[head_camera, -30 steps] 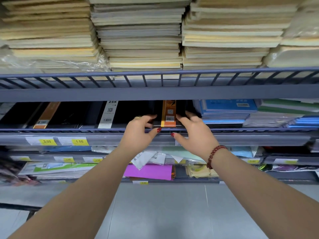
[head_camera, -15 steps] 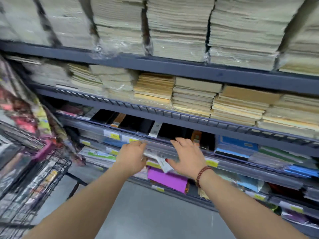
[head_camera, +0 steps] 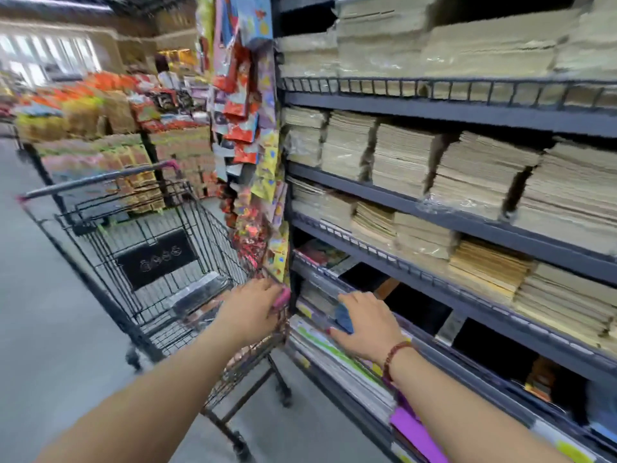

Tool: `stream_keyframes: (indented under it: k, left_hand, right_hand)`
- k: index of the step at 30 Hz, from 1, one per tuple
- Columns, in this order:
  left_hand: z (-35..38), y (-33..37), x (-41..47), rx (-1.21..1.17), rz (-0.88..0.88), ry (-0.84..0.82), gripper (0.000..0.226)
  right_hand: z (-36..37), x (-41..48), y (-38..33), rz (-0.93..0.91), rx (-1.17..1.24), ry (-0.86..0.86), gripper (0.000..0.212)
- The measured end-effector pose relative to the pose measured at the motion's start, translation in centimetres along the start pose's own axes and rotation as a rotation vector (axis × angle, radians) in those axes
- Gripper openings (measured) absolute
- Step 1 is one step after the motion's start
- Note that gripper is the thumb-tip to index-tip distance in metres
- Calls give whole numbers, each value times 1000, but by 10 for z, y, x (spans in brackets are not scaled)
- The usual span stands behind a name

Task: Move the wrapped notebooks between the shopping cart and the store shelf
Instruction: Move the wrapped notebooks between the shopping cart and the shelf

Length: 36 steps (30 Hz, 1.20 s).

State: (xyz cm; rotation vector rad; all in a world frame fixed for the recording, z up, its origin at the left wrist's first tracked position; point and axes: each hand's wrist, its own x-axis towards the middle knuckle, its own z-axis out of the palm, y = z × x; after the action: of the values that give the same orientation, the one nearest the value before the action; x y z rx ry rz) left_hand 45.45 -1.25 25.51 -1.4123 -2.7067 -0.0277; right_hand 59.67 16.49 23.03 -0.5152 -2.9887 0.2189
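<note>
Black wire formed the shopping cart (head_camera: 140, 248) at nine o'clock, a wrapped notebook pack (head_camera: 197, 292) lying in its basket. The left hand (head_camera: 250, 312) hovered empty, fingers loosely spread, over the rim. The right hand (head_camera: 364, 325), spread flat, was before the store shelf (head_camera: 434, 289).

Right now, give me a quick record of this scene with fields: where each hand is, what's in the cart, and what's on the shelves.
left hand: over the near end of the shopping cart, empty as far as the blur shows
right hand: spread, palm down, in front of the lower shelf edge, holding nothing
bracelet: red beads on the right wrist
cart contents: wrapped notebooks lying in the basket
upper shelves: stacks of pale notebooks
image quality: motion-blurred, fine detail unclear
</note>
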Motion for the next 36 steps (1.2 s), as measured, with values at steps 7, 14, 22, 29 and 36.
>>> stream_keyframes:
  k: [7,14,22,29,36]
  left_hand:
    - [-23,-120,-58,-21,-121,44,35]
    - [-15,-208,-83,-40,-178,55,46]
    - [13,-266,-47,-59,-214,31,40]
    - [37,-322,29,-24,-201,-54,41]
    - [74,-345,107,-52,-155,-157,40]
  right_hand:
    - [2,60,-130,-131,-17,50,65]
    - [22,107,-205,-222,-66,7,68]
    - [59,185,-220,-233,-60,-50,62]
    - [103,278,-207,-192,-18,-118,64]
    - [131,332,-185,-129,0,-179,61]
